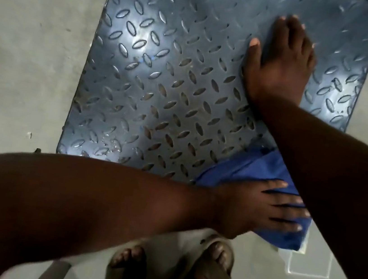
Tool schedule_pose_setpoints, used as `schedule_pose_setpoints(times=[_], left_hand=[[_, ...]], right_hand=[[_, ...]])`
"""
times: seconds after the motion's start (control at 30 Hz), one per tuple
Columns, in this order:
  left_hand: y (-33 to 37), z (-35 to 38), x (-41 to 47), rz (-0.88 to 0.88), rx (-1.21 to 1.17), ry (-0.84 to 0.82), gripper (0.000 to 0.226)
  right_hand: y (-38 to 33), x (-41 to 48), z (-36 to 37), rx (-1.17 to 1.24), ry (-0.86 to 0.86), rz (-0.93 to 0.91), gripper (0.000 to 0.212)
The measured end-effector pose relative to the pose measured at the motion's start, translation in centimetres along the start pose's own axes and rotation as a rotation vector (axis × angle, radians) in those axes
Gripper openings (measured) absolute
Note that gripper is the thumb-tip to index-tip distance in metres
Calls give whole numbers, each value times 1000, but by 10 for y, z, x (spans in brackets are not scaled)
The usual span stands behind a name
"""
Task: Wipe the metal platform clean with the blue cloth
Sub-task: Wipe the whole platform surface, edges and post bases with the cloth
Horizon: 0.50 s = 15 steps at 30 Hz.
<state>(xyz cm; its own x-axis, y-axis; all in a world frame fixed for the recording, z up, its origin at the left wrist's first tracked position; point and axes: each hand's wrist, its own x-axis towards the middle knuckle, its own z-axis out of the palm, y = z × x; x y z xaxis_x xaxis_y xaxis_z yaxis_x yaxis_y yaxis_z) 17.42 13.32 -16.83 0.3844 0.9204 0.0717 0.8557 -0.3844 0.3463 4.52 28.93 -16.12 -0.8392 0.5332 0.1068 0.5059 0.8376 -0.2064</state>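
The metal platform (167, 85) is a blue-grey plate with a raised diamond tread, filling the upper middle of the view. The blue cloth (252, 165) lies bunched over the platform's near right corner and hangs past the edge. My left hand (263, 207) reaches across from the left and presses flat on the cloth, fingers straight and spread. My right hand (281, 65) rests flat on the platform's far right part, fingers extended. A sliver of blue shows at its thumb side; I cannot tell what it is. My right forearm crosses over the cloth.
Grey concrete floor (26, 46) surrounds the platform. My two feet in sandals (169, 272) stand just in front of the platform's near edge. A white square outline (308, 272) is marked on the floor at the lower right.
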Motion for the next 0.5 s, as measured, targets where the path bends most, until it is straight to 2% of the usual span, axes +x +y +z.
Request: schedule_pose_setpoints(times=[0.13, 0.27, 0.37, 0.5], left_hand=[[-39, -27, -118, -234, 33, -66, 85], [-104, -71, -246, -673, 192, -48, 89], [-165, -91, -252, -975, 257, 12, 99], [-258, -121, -192, -1536, 99, 256, 105]], right_hand=[[1, -1, -1, 5, -2, -1, 71], [-1, -4, -1, 14, -8, -11, 68], [-1, -8, -2, 35, 11, -10, 66], [-4, -5, -2, 48, -6, -10, 64]])
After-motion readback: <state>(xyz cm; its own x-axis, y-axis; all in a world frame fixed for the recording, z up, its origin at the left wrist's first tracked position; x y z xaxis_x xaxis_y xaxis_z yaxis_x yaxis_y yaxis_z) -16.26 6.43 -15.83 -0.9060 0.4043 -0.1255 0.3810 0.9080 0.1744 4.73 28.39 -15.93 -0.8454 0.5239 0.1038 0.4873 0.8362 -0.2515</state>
